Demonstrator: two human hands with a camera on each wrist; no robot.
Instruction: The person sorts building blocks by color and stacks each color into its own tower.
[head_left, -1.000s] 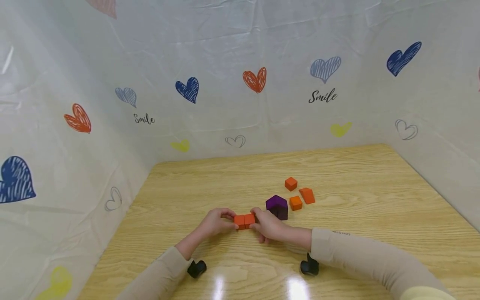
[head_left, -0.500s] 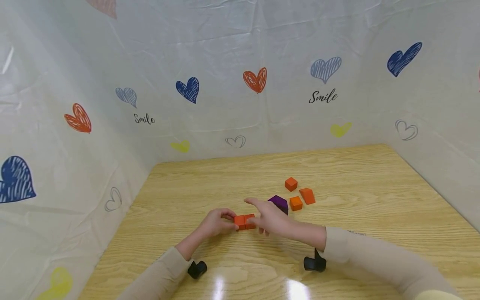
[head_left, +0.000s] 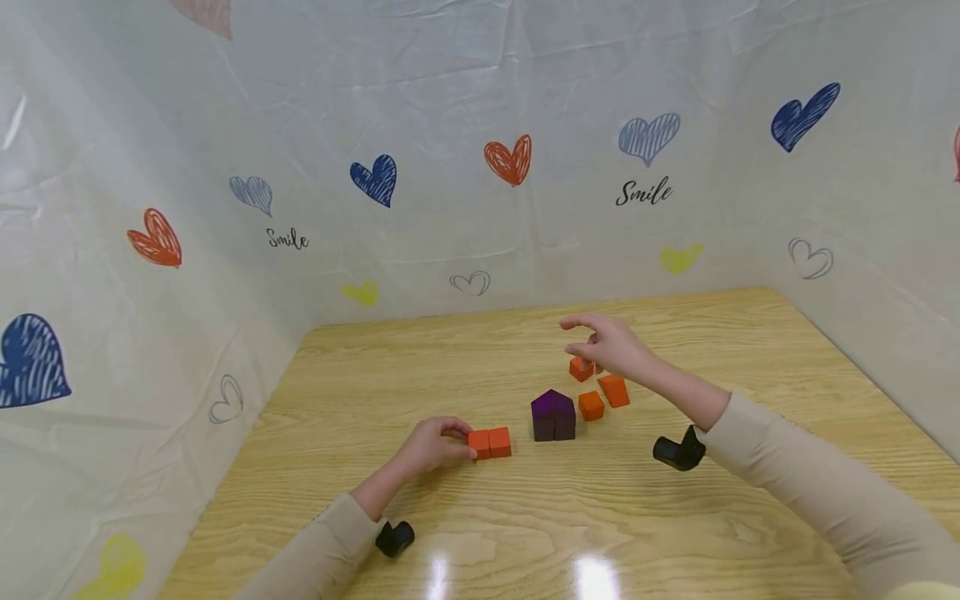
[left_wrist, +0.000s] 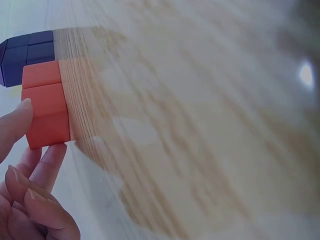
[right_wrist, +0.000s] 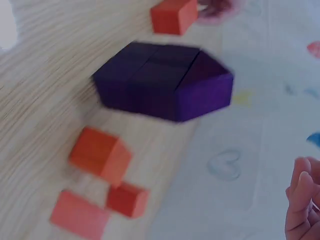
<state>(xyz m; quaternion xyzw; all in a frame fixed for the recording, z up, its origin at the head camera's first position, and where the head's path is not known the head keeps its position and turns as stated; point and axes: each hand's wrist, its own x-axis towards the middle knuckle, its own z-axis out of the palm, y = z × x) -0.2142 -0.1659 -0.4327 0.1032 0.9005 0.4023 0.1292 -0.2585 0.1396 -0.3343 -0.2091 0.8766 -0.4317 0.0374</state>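
Observation:
My left hand pinches the left one of two orange-red cubes, its thumb and fingertips on that cube. The right one, an identical cube, sits against it on the table. In the left wrist view the thumb and fingers touch the near cube's sides. My right hand is over the far orange-red cube and partly covers it. Its thumb and forefinger are spread apart; whether other fingers touch that cube I cannot tell. A purple house-shaped form, made of joined pieces, stands between the hands.
An orange block and an orange slanted block lie right of the purple form. The wood-grain table meets a white sheet printed with hearts at its back and sides. A black wrist camera juts from each sleeve.
My right hand has let go of the right cube of the pair and moved up and right, past the purple form, to the far cube. The left hand has stayed in place.

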